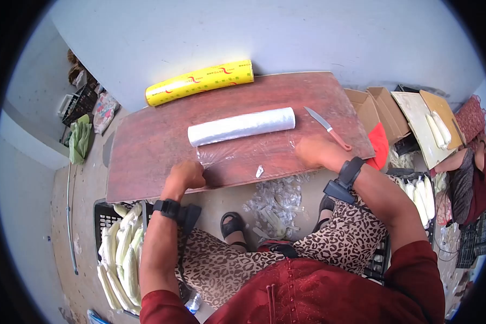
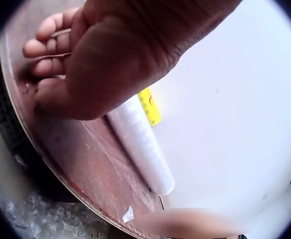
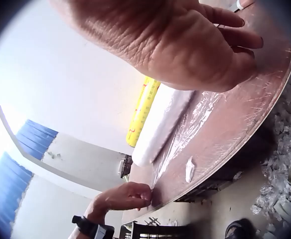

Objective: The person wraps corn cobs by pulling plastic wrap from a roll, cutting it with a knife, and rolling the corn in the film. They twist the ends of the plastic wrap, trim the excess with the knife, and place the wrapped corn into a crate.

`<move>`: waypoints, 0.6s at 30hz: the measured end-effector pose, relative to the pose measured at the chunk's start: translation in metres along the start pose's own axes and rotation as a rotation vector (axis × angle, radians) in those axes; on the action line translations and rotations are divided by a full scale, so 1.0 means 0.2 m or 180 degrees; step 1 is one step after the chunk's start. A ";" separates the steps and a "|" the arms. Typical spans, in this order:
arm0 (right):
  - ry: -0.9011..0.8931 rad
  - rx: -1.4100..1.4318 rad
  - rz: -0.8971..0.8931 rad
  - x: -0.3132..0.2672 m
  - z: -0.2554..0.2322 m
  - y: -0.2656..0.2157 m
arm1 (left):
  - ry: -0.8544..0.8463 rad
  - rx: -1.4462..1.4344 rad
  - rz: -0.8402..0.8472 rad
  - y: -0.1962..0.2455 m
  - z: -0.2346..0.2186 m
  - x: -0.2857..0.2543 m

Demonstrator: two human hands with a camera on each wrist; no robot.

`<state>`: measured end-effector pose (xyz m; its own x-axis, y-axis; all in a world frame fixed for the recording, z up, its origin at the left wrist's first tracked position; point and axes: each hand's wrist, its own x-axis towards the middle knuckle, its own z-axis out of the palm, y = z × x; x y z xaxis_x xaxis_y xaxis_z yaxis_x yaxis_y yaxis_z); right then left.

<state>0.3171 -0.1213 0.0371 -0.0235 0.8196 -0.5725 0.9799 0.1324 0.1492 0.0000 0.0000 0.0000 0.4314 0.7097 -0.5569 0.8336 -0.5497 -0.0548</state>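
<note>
A roll of clear plastic film lies across the reddish-brown table. From it a thin sheet of film spreads over the tabletop toward the person. At the table's front left edge, the left hand pinches one side of this sheet, thumb against the fingers. The right hand pinches the other side, close to the roll's right end; its palm hides the pinched film in the right wrist view. Beside the right hand lies a knife with a reddish handle. A small crumpled scrap sits between the hands.
A yellow printed roll rests at the table's back against the wall. Crates of pale corn cobs stand on both sides of the person. Film scraps cover the floor under the table. Cardboard boxes and another person's arm are at right.
</note>
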 end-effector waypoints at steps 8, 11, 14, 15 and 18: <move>0.1392 0.1138 -0.0224 -0.07 0.00 0.06 | 0.1639 -0.0433 -0.0492 0.04 -0.07 -0.12; 0.1247 0.1168 -0.0690 0.02 0.10 0.06 | 0.2400 -0.0615 0.0662 0.10 -0.02 -0.09; 0.0971 0.0578 -0.0788 0.01 0.18 0.02 | 0.1590 -0.0763 0.0981 0.12 0.08 -0.02; 0.0996 0.0519 -0.0791 0.00 0.19 0.01 | 0.1178 -0.0745 0.0982 0.13 0.07 -0.02; 0.1053 0.0369 -0.0832 -0.03 0.21 -0.01 | 0.0883 -0.1282 0.0644 0.13 0.06 -0.03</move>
<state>0.3236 -0.1492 0.0062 -0.3174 0.9038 -0.2870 0.9479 0.3111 -0.0687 0.0146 -0.0249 -0.0085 0.6271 0.7268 -0.2800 0.7671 -0.5138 0.3842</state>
